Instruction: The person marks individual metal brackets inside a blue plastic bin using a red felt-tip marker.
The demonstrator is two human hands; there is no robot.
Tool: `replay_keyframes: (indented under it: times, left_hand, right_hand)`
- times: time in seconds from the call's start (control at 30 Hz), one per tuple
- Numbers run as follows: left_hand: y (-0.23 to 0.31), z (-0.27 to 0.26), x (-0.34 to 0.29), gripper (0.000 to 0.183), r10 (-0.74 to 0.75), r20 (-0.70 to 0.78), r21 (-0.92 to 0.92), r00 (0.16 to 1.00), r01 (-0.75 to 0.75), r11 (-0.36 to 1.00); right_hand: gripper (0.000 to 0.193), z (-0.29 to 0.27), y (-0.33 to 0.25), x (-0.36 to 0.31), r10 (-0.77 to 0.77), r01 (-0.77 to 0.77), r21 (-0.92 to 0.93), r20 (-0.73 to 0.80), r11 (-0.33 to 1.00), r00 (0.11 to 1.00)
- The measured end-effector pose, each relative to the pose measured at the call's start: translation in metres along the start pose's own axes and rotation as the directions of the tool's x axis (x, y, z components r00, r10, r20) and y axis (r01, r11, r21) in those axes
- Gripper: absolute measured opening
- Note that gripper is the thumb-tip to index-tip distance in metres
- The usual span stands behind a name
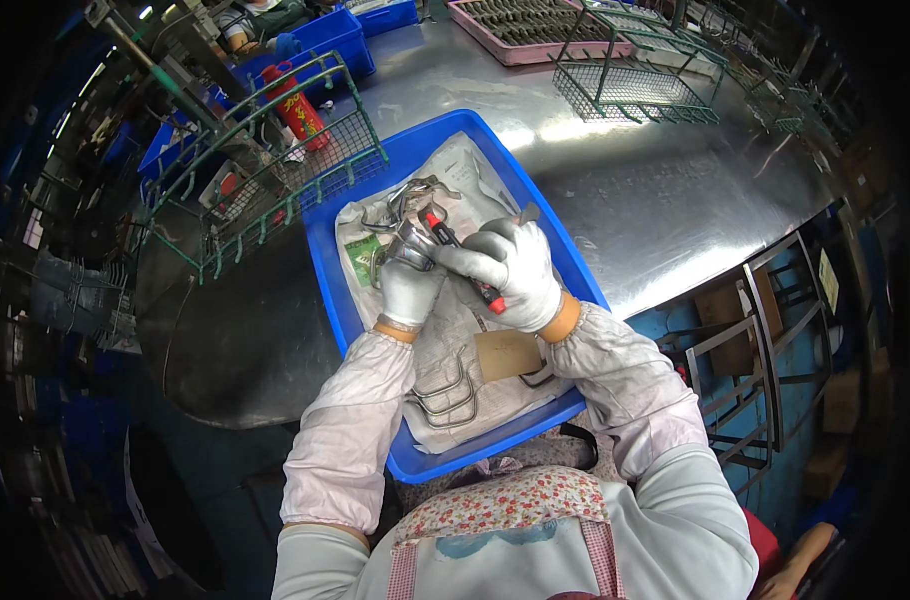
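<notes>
My left hand (pixel 411 292), in a white glove, closes around a shiny curved metal part (pixel 412 246). In my gloved right hand (pixel 510 268) is a slim red-and-black tool (pixel 445 232), its red end close to that part. What kind of tool it is does not show clearly. Both hands are over a blue tray (pixel 325 262) lined with printed paper. Several more shiny metal pieces (pixel 427 190) lie just beyond my left hand. Bent metal wire pieces (pixel 447 392) and a brown cardboard piece (pixel 508 355) rest in the near part of the tray.
A green wire rack (pixel 265 170) stands left of the tray, with a red bottle (pixel 300 115) behind it. Across the metal table (pixel 665 190) are another green wire basket (pixel 625 90) and a pink tray (pixel 515 50) of small parts. Metal frames (pixel 745 350) stand at right.
</notes>
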State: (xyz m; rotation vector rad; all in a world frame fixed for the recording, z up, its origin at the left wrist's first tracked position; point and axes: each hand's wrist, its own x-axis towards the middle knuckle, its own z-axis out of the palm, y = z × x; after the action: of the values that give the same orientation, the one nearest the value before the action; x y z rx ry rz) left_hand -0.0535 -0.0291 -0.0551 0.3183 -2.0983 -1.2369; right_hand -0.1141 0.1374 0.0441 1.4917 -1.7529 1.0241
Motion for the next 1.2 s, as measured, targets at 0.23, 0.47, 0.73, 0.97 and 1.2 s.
replay_keyframes:
  times: [0.23, 0.47, 0.73, 0.97, 1.2]
  left_hand:
    - [-0.003, 0.003, 0.002, 0.014, 0.014, -0.003, 0.027, 1.0, -0.014, 1.0]
    - [-0.002, 0.003, 0.002, 0.015, -0.03, 0.005, -0.088, 1.0, 0.03, 0.996]
    - [-0.017, -0.002, 0.005, 0.01, 0.232, -0.018, 0.168, 0.973, -0.225, 0.96]
    - [0.009, 0.007, 0.004, 0.006, 0.029, 0.012, -0.017, 1.0, -0.029, 0.999]
    - [0.036, 0.012, 0.008, 0.004, -0.07, -0.087, -0.451, 0.994, 0.023, 0.892]
  right_hand:
    - [0.038, 0.004, 0.003, -0.004, 0.037, -0.037, -0.019, -0.023, 0.999, 0.999]
    - [0.046, 0.002, 0.004, -0.004, 0.014, -0.014, -0.005, 0.006, 1.0, 1.0]
    - [0.04, -0.002, 0.003, -0.003, 0.044, -0.048, 0.043, 0.091, 0.998, 0.995]
    - [0.038, 0.001, 0.008, -0.011, 0.073, -0.074, 0.021, 0.065, 0.997, 0.995]
    - [0.039, -0.001, 0.013, -0.009, 0.065, -0.069, 0.023, 0.155, 0.997, 0.986]
